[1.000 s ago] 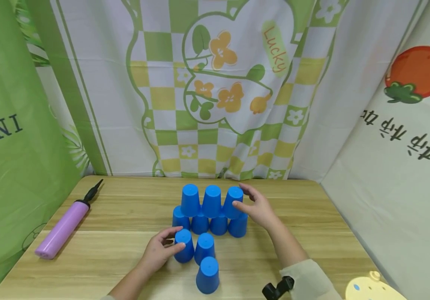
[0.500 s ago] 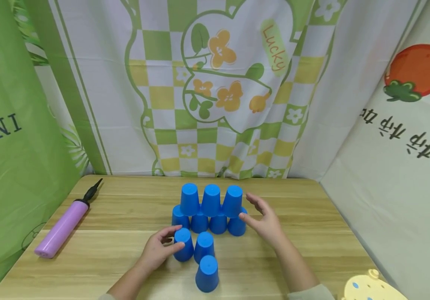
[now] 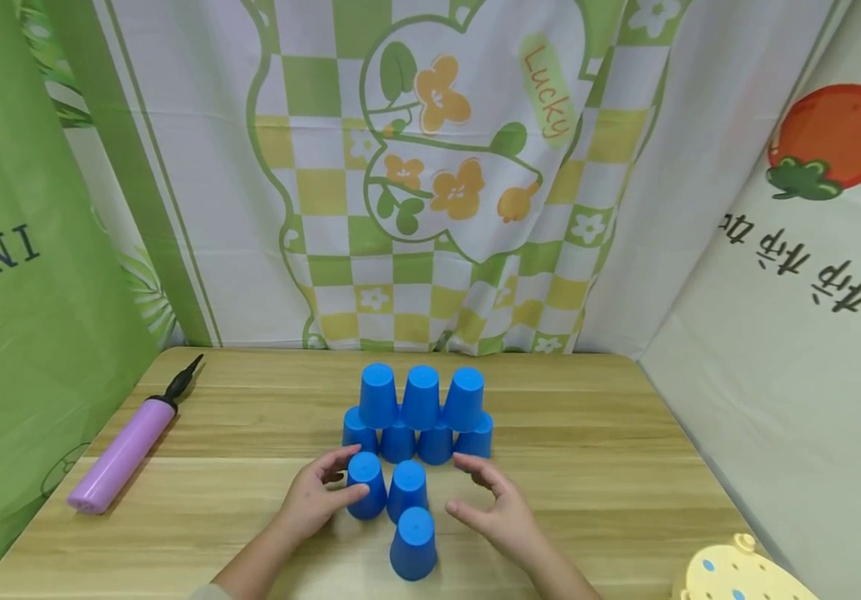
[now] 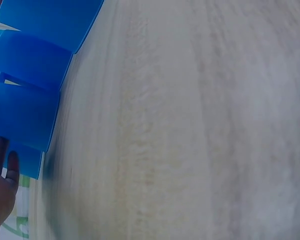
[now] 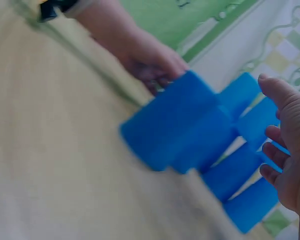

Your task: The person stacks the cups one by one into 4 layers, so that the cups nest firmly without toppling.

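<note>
Blue cups stand upside down in the head view. At the front left, my left hand holds one cup between thumb and fingers. Beside that cup is a second one, and a third stands nearest to me. My right hand, thumb and fingers spread apart with nothing between them, hovers to the right of these front cups. Behind, three cups in an upper row rest on a lower row of several cups. The right wrist view shows my right hand overlapping the back stack.
A pink hand pump with a black nozzle lies on the left of the wooden table. A pale yellow object with dots sits at the front right corner. Patterned curtains hang around the table.
My right hand has let go of the right cup in the upper row, drawn back, and come toward the front cups. My left hand stays at the same cup.
</note>
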`<action>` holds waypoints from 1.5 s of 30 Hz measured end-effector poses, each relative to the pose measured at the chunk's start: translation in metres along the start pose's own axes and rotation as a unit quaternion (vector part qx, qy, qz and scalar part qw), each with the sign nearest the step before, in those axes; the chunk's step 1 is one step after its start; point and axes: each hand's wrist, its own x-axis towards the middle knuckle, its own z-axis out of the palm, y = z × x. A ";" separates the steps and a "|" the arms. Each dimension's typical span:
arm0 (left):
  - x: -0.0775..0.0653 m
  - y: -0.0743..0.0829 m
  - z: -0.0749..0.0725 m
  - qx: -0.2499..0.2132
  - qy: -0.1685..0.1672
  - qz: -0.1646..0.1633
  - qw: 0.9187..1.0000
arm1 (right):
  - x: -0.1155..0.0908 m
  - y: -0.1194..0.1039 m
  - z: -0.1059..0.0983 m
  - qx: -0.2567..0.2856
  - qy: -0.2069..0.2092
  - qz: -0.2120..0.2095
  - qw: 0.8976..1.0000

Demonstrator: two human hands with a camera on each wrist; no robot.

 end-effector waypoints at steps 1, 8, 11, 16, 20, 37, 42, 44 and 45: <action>0.000 0.000 0.000 0.000 0.002 -0.002 1.000 | -0.002 0.002 0.003 0.001 -0.015 0.005 1.000; -0.001 0.008 -0.004 0.004 0.006 -0.007 1.000 | -0.010 0.009 0.019 -0.003 -0.092 0.010 0.996; -0.002 0.020 -0.010 0.012 0.010 -0.006 1.000 | -0.012 0.010 0.023 0.009 -0.108 0.016 0.994; -0.002 0.048 -0.023 0.021 0.014 0.029 0.999 | -0.013 0.012 0.028 0.024 -0.122 0.031 0.992; 0.000 0.074 -0.033 0.013 0.007 0.068 0.998 | -0.013 0.013 0.030 0.036 -0.126 0.044 0.990; 0.052 0.152 -0.029 -0.009 0.022 0.154 0.988 | -0.013 0.013 0.036 0.044 -0.144 0.076 0.986; 0.073 0.156 -0.021 -0.010 0.031 0.125 0.992 | -0.015 0.015 0.036 0.047 -0.145 0.083 0.985; 0.080 0.156 -0.018 -0.013 0.029 0.120 0.992 | -0.016 0.016 0.036 0.049 -0.145 0.081 0.985; 0.082 0.156 -0.017 -0.016 0.027 0.123 0.992 | -0.016 0.016 0.036 0.049 -0.145 0.080 0.985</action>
